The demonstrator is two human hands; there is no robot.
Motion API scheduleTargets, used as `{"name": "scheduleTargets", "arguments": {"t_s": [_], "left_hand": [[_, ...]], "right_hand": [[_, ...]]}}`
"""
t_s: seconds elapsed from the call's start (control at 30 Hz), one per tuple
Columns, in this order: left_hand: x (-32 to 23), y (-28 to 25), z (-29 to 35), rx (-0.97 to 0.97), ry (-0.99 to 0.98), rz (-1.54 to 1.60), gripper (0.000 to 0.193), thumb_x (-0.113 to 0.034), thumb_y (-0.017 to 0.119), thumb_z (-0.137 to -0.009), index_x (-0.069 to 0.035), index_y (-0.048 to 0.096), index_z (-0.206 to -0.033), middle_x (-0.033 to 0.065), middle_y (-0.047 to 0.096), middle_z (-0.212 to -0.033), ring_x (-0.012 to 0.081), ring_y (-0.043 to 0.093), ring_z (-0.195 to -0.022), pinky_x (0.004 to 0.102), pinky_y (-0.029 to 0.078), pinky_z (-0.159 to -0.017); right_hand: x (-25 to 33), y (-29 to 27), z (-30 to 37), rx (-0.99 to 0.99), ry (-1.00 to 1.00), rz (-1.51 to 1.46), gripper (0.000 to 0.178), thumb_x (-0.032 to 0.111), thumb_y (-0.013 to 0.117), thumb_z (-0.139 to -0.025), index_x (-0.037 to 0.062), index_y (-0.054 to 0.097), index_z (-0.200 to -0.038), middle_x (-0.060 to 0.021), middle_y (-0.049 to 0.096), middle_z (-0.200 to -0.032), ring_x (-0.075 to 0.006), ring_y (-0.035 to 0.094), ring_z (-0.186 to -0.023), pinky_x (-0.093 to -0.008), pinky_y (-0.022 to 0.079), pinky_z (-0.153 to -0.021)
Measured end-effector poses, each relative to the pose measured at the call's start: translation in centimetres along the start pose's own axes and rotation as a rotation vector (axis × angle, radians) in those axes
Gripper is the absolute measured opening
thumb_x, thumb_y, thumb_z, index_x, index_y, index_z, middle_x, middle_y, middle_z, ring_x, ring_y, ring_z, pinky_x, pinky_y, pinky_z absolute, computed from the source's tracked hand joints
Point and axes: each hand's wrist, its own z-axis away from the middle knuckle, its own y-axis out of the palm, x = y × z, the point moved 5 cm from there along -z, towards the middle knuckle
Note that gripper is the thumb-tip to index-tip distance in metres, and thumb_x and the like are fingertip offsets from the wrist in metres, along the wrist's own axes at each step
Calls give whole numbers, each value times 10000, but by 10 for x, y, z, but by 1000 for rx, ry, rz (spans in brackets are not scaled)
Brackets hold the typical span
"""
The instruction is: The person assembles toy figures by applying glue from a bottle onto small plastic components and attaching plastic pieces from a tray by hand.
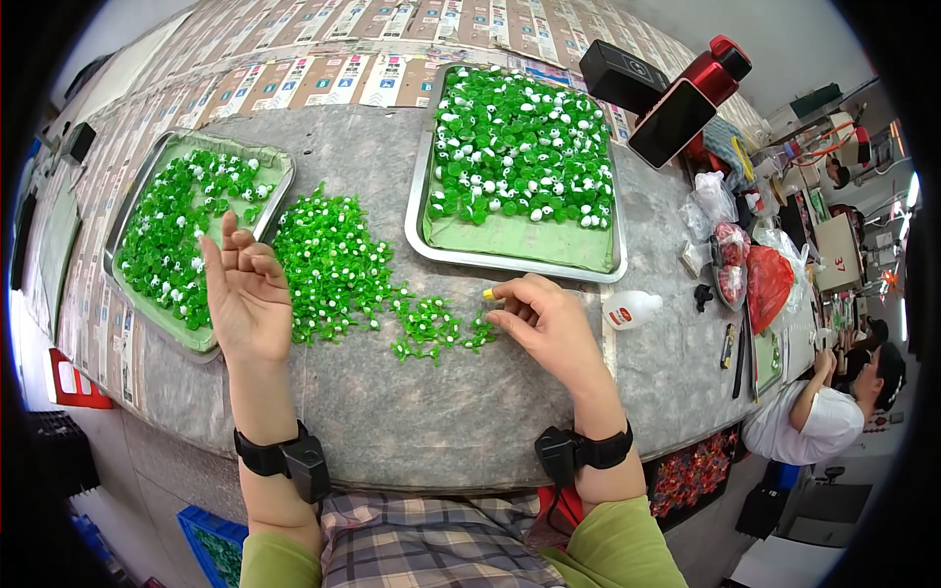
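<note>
My left hand [253,304] is raised palm up beside the left tray [284,176]. Its fingers are loosely bent and apart, and I see nothing held in its palm. My right hand [545,328] hovers over a few small green plastic pieces [480,333], thumb and index finger apart. Something small and yellow [488,293] sits at the index fingertip; whether it is worn or held is unclear. A heap of green pieces with white round parts [328,265] lies between the hands, and a smaller cluster [426,325] trails off toward my right hand.
A large metal tray [520,263] of green and white pieces stands ahead. Right of it are a white bottle [632,310], a phone [672,123], a red flask [708,73], a black box [623,75] and a red plastic bag [769,284]. A co-worker [818,412] sits at far right.
</note>
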Motion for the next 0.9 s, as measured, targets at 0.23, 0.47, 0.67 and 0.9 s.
{"name": "scheduleTargets", "arguments": {"t_s": [0.23, 0.47, 0.67, 0.9], "left_hand": [[69, 27, 48, 365, -259, -1009, 170, -130, 522, -807, -4, 554, -917, 44, 557, -834, 73, 530, -672, 194, 451, -597], [100, 33, 77, 532, -344, -1226, 197, -23, 580, -744, 2, 561, -938, 50, 586, -814, 105, 563, -757, 210, 460, -660], [97, 25, 72, 388, -510, -936, 177, -37, 546, -773, 19, 552, -941, 87, 597, -822, 121, 572, -748, 228, 468, -672], [89, 22, 66, 310, -458, -758, 174, -114, 524, -786, 23, 570, -883, 112, 595, -801, 168, 585, -723, 293, 491, -659]], "right_hand": [[2, -2, 2, -20, 151, -418, 122, 107, 601, -733, 10, 553, -790, -13, 548, -679, -65, 493, -575, -201, 385, -532], [20, 16, 10, 74, 83, -820, 115, 108, 587, -758, 4, 556, -796, -3, 553, -674, -38, 487, -593, -175, 384, -540], [35, -55, 27, -525, -170, -327, 117, 100, 583, -760, 3, 550, -817, -17, 556, -678, -57, 493, -587, -183, 393, -550], [-27, -140, 77, -842, 72, -327, 285, 80, 608, -729, -1, 502, -981, -57, 526, -888, -103, 506, -735, -185, 386, -673]]}}
